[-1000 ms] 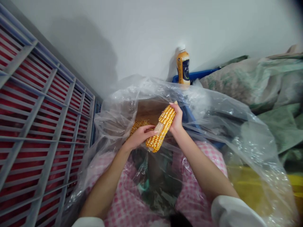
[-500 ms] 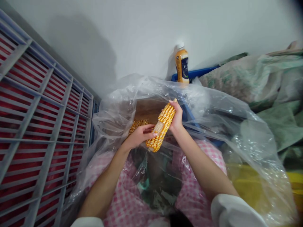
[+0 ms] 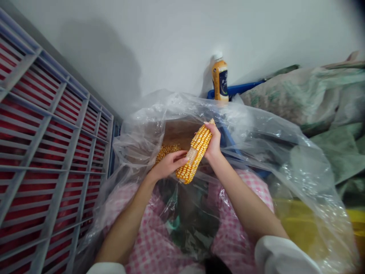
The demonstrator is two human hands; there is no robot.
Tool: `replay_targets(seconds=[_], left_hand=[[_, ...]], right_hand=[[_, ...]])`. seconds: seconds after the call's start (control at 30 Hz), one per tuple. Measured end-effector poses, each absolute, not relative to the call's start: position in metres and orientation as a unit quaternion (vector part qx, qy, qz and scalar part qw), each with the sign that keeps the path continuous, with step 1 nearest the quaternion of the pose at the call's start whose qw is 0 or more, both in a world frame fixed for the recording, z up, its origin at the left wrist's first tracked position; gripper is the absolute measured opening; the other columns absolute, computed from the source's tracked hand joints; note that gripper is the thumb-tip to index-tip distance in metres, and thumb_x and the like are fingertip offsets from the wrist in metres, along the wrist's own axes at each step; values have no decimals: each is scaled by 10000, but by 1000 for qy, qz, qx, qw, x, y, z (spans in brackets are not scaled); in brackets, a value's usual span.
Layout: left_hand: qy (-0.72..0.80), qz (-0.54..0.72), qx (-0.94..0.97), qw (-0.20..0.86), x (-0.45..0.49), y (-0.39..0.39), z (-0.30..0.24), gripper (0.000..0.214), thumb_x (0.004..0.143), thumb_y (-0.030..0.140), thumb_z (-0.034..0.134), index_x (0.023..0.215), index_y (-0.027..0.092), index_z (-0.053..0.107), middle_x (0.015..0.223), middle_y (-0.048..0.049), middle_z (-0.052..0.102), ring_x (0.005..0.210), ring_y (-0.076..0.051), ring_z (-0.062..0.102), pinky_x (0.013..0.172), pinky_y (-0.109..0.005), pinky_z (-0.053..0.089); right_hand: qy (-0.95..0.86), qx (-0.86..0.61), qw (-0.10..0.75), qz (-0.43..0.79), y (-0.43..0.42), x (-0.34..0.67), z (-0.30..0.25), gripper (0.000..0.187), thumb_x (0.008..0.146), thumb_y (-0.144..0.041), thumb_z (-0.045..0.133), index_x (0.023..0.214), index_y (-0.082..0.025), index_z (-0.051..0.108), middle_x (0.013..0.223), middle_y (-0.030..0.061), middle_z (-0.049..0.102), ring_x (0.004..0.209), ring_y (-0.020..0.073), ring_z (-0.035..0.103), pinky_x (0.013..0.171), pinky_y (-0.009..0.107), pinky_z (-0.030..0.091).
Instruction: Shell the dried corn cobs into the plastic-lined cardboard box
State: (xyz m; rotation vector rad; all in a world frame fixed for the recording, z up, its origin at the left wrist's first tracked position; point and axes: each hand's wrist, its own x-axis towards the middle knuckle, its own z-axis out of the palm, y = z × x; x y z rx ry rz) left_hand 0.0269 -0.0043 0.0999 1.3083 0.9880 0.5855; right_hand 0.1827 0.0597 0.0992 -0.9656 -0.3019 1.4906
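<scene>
A yellow corn cob (image 3: pixel 201 146) is tilted in front of me, its upper end to the right. Part of its side is stripped to the pale core, with kernels still on above and below. My right hand (image 3: pixel 213 141) is closed around the upper end. My left hand (image 3: pixel 171 163) has its thumb and fingers against the left side of the cob, beside the bare patch. Below and behind the left hand, loose corn kernels (image 3: pixel 168 151) lie in a heap within a clear plastic sheet (image 3: pixel 182 99) spread over my lap.
A plastic crate (image 3: pixel 48 114) with red contents stands close on the left. An orange drink bottle (image 3: pixel 219 80) stands against the white wall by a blue bin (image 3: pixel 242 88). Pale sacks (image 3: pixel 299 95) are piled on the right, with something yellow (image 3: pixel 302 224) below.
My left thumb has shifted slightly on the cob near the bare patch. The right hand keeps the same hold, and the view has barely moved.
</scene>
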Motion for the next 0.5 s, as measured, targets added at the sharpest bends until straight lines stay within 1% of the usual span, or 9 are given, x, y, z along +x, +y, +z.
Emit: replay_targets(seconds=[0.13,0.23,0.37,0.43,0.5], left_hand=[[442,237,566,655,27,-4,99,551,734,415,650,1184,108,568,1169,-117,636,1043,-245,596,884,-337,460],[440,221,576,653,25,-3,97,516,742,403,636,1177,130,585,1127,-87,660,1012,-230,607,859,-317,465],[473,224,598,607,23,0,95,440,782,445,557,1085,140,651,1015,-60,697,946,-214,615,822,-299,465],[500,236,576,602,24,0,95,466,801,485,506,1056,129,665,961,-63,704,909,-209,620,797,-298,471],[523,238,531,623,25,0,96,527,822,530,444,1078,120,655,947,-72,705,884,-206,627,773,-299,479]], right_hand=[[-132,-415,611,661,59,180,96,193,671,-364,620,640,-216,500,504,-50,479,476,120,502,476,265,476],[-129,-412,603,671,58,178,95,200,664,-355,630,626,-213,493,496,-53,469,443,107,469,437,252,447],[-133,-409,601,674,58,178,96,204,676,-365,623,630,-212,497,500,-51,474,441,109,478,421,248,433],[-135,-409,602,672,58,179,97,203,683,-374,613,636,-211,501,506,-48,487,449,113,491,430,251,441],[-135,-411,600,673,58,179,98,201,680,-375,609,635,-210,503,506,-45,498,451,114,495,430,250,441]])
